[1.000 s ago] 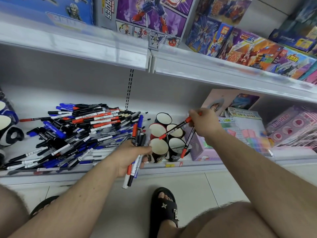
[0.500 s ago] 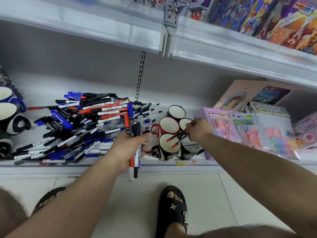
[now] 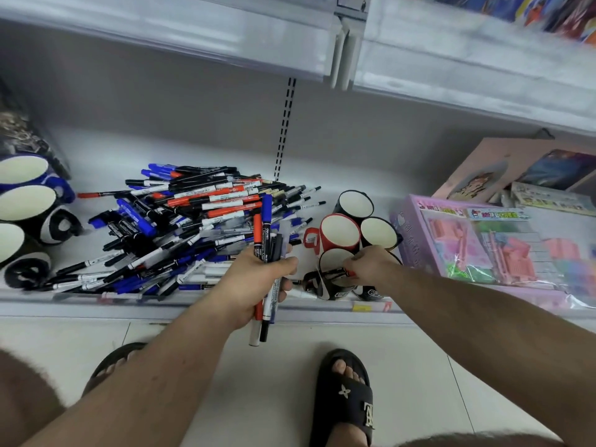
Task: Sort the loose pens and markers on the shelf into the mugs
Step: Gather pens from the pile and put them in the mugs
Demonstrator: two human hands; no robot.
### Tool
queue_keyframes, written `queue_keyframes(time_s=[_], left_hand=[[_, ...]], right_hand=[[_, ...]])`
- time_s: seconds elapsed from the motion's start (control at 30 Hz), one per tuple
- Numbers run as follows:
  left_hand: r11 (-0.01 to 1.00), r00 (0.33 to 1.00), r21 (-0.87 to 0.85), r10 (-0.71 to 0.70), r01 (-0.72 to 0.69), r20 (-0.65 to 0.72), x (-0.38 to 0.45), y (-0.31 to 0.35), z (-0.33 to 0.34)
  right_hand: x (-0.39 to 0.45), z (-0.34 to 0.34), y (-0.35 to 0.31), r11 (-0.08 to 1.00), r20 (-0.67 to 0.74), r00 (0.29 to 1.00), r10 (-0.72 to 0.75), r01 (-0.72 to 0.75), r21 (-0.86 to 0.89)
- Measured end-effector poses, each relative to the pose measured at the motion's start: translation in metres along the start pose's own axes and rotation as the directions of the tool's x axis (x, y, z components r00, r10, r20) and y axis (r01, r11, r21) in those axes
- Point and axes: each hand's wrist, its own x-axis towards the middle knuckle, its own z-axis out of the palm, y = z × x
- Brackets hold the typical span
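Here the right hand (image 3: 371,264) hovers at the rim of the front mug (image 3: 333,279), the black one nearest the shelf edge, its grip pinched on a red-and-black marker (image 3: 338,271) that lies almost level across the mug's white mouth, long axis running left to right. For it to drop in, my judgement is that the marker must tip from flat toward upright, one end down into the opening directly beneath it.

Just left of that mug, the left hand (image 3: 258,282) has its grip clamped around a bundle of pens (image 3: 269,253), red, blue, black and white barrels held roughly upright, caps above the fist and tails hanging below it past the shelf edge. This bundle lies close to the right hand, so the next pen is a short reach to the left.

Behind the front mug stand a red mug (image 3: 338,235) and two more black mugs (image 3: 354,204), all showing white interiors with no pens visible in them. Further left of the mugs, the loose pile of markers (image 3: 193,227) sprawls across the shelf (image 3: 96,156), barrels crossing at every angle; most of the sorting appears still to be done.
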Motion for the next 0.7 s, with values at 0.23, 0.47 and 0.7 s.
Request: queue_keyframes(time_s=[0.23, 0.47, 0.7], left_hand=[[0.998, 0.99, -0.061, -0.013, 0.022, 0.141, -0.015, 0.007, 0.004], [0.995, 0.933, -0.096, 0.002, 0.035, 0.36, -0.035, 0.023, 0.013], [0.996, 0.859, -0.05, -0.036, 0.072, 0.51, -0.064, 0.034, 0.026]], right_hand=[[-0.043, -0.035, -0.027, 0.886, -0.224, 0.947, -0.231, 0.11, -0.45], [-0.129, -0.06, -0.089, 0.927, -0.009, 0.937, -0.35, 0.348, 0.143], [-0.209, -0.056, -0.109, 0.837, 0.133, 0.826, -0.547, 0.545, 0.06]])
